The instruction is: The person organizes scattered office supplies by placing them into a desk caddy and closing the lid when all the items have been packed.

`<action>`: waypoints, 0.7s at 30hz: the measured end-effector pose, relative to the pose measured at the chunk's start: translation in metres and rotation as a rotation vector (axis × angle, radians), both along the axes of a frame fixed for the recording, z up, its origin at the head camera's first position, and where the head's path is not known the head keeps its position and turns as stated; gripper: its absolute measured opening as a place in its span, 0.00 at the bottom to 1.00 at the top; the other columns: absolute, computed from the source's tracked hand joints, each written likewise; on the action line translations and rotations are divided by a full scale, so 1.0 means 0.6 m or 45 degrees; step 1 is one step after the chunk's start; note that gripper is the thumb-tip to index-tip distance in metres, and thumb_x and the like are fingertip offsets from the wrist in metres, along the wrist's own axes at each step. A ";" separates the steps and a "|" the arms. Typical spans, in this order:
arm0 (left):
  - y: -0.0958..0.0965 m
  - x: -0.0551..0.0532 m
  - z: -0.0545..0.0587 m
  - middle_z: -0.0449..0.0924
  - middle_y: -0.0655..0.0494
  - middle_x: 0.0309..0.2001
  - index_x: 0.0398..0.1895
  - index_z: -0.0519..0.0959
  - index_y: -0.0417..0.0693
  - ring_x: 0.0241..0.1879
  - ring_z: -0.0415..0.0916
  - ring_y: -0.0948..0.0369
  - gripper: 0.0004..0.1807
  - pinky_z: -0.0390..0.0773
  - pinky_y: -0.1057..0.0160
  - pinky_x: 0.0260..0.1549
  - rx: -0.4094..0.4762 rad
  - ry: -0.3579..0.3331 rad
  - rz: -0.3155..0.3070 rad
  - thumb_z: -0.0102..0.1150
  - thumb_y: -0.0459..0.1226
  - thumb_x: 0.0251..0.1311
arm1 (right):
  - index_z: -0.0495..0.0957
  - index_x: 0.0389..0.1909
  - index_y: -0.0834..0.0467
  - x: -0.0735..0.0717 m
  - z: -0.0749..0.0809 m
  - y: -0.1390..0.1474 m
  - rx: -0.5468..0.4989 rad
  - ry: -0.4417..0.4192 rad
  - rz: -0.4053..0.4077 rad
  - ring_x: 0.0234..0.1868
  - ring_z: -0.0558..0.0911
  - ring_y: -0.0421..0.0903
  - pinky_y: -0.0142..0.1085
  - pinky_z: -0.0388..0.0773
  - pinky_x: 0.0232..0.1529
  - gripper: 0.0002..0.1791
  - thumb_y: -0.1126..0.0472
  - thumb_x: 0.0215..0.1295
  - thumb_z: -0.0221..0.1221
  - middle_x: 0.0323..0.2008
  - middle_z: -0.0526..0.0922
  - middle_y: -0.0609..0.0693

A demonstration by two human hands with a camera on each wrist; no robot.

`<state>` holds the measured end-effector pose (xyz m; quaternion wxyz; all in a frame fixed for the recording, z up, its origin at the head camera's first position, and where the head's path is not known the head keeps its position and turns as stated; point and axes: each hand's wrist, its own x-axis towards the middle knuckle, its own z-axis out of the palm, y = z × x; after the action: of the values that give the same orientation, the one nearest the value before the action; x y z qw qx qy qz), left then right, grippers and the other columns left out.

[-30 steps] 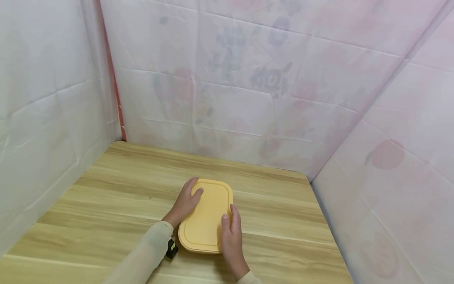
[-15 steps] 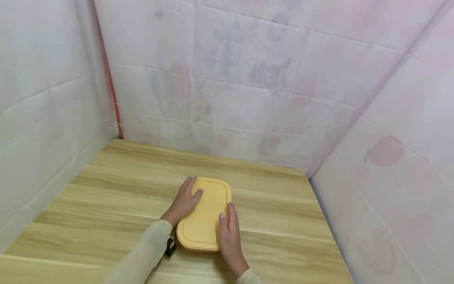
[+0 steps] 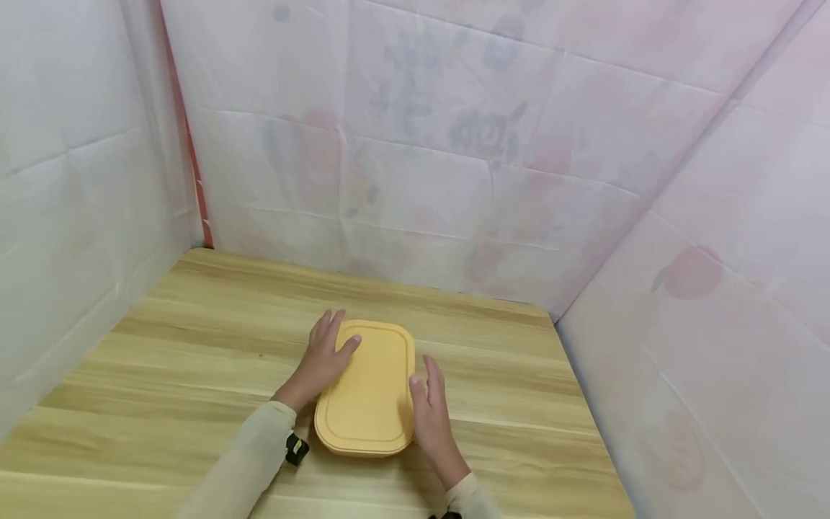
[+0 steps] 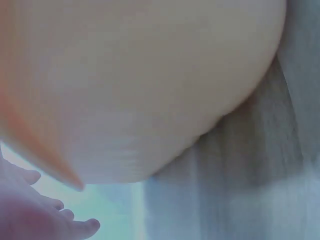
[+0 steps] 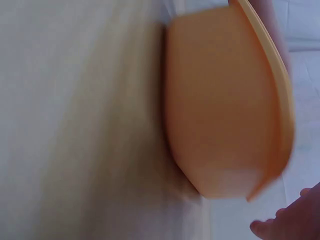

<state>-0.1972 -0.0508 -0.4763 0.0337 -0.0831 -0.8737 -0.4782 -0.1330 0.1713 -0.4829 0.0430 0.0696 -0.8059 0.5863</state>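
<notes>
A yellow-orange rectangular storage box with a rimmed lid (image 3: 372,386) stands on the table in the head view. My left hand (image 3: 324,357) is at its upper left side, fingers spread and thumb over the lid's edge. To the right of the box is my right hand (image 3: 433,407), fingers extended and holding nothing. In the left wrist view the box's wall (image 4: 150,85) fills most of the picture, with fingers (image 4: 55,220) at lower left. The right wrist view has the box's side (image 5: 220,100) and, apart from it, fingertips of my right hand (image 5: 295,220).
The wood-grain table (image 3: 194,360) extends around the box. Pale printed sheets hang behind the table (image 3: 415,187), to its left (image 3: 65,216) and to its right (image 3: 726,331). A black wrist device (image 3: 297,450) sits at the left cuff.
My right hand has drawn away to the right from the box's edge. The left hand's fingers have spread and shifted slightly outward. The head view has shifted a little.
</notes>
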 end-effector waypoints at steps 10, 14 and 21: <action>0.023 0.083 0.011 0.41 0.43 0.75 0.75 0.51 0.54 0.73 0.35 0.42 0.42 0.46 0.31 0.62 -0.195 0.138 0.070 0.40 0.65 0.64 | 0.44 0.73 0.33 -0.094 0.015 0.029 0.095 0.013 0.132 0.73 0.49 0.59 0.61 0.51 0.67 0.30 0.39 0.73 0.40 0.75 0.45 0.41; 0.043 0.107 -0.002 0.44 0.41 0.75 0.75 0.53 0.52 0.73 0.37 0.42 0.43 0.45 0.35 0.65 -0.314 0.185 0.098 0.40 0.65 0.63 | 0.46 0.71 0.28 -0.133 -0.005 0.030 0.133 -0.015 0.189 0.74 0.51 0.55 0.60 0.50 0.68 0.28 0.41 0.73 0.42 0.74 0.46 0.35; 0.075 0.127 -0.027 0.46 0.42 0.75 0.74 0.55 0.54 0.74 0.39 0.45 0.43 0.46 0.37 0.66 -0.535 0.268 0.137 0.36 0.67 0.62 | 0.45 0.71 0.27 -0.171 -0.023 0.024 0.175 -0.097 0.262 0.75 0.47 0.49 0.58 0.47 0.69 0.30 0.38 0.72 0.42 0.74 0.45 0.35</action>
<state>-0.1210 -0.0061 -0.4928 0.1320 -0.0908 -0.9488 -0.2721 -0.2356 0.1859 -0.4965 -0.0528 0.1324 -0.8338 0.5334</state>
